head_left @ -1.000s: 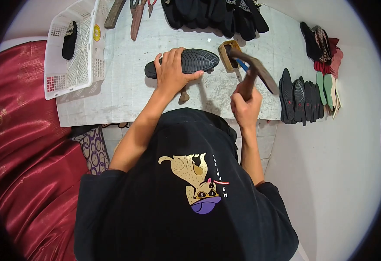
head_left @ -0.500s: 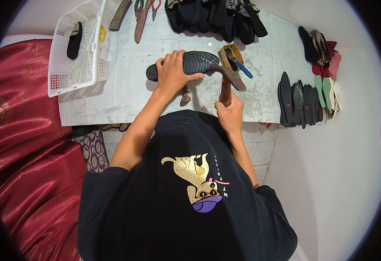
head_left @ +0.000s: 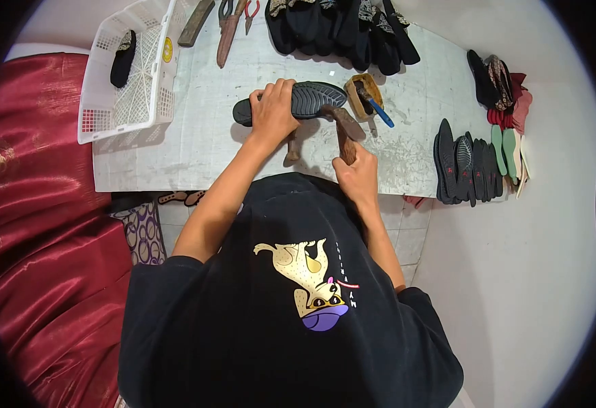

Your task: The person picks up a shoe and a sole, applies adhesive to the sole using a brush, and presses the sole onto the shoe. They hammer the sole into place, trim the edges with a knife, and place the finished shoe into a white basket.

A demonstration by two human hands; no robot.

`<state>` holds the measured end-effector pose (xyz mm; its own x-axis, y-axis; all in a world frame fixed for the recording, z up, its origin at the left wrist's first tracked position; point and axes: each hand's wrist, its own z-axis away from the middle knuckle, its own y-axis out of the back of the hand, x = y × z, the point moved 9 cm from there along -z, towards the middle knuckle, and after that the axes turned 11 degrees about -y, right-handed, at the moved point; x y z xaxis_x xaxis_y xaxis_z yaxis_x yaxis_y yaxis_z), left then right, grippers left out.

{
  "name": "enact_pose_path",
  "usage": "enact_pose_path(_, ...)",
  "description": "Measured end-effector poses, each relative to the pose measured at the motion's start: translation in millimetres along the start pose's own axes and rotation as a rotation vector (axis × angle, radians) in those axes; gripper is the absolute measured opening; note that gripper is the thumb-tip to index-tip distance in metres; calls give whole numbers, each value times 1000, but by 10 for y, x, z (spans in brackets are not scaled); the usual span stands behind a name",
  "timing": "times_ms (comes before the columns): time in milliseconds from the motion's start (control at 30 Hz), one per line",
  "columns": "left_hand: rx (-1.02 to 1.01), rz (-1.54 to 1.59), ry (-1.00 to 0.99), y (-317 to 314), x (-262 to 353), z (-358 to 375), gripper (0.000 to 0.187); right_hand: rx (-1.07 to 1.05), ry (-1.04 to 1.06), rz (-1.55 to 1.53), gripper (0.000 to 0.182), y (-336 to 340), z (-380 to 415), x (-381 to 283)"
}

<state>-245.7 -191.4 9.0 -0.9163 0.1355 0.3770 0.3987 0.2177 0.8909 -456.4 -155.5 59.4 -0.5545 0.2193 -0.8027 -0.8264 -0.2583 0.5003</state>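
Black oblong shoe with a ridged sole (head_left: 315,98), lying sole up over the whitish, scuffed work table (head_left: 202,146), in front of the black T-shirt with a cartoon dog print (head_left: 304,279). Held from above across its left half by the bare left hand (head_left: 275,114), with fingers bent over the far edge and thumb toward the near one: a closed grip, leaving the ridged right part exposed. Under the near edge, a brownish knobbed piece (head_left: 292,154), jutting toward the T-shirt and partly hidden beneath the shoe.

Clenched in the bare right hand (head_left: 357,175), with fingers wrapped around the brown wooden handle: a hammer with a dark metal head (head_left: 345,128). Tilted, with one end of the head over the near right edge of the sole; hard to say whether touching or just above.

Near the shoe's right end, a yellowish rectangular container (head_left: 353,102) with dark contents, and in it a blue-handled brush (head_left: 381,114) leaning out over the rim. Farther back on the table, a cluster of black shoes with patterned trim (head_left: 338,30). Left of those, red-handled pliers (head_left: 250,19), a long reddish-brown tapered tool (head_left: 227,42) and a dark flat bar (head_left: 196,24). At the table's left end, a white plastic lattice basket (head_left: 160,102), with a single black slipper (head_left: 123,64) inside. Beside the basket, shiny red cloth (head_left: 46,204). At the right end, a row of black soles (head_left: 464,163) next to pale green soles (head_left: 510,151).
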Motion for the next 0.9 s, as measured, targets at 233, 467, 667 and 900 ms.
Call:
enact_pose_path(233,30,-2,14,-17,-18,-25,77,5,292,-19,17,-112,136,-281)
enact_pose_path(467,35,-9,32,-55,-58,11,67,-38,130,86,18,-222,108,-148)
enact_pose_path(667,54,15,38,13,3,-9,57,37,397,-52,16,-14,245,-607)
enact_pose_path(900,21,-11,27,-10,2,-32,72,-58,100,90,13,-295,87,17)
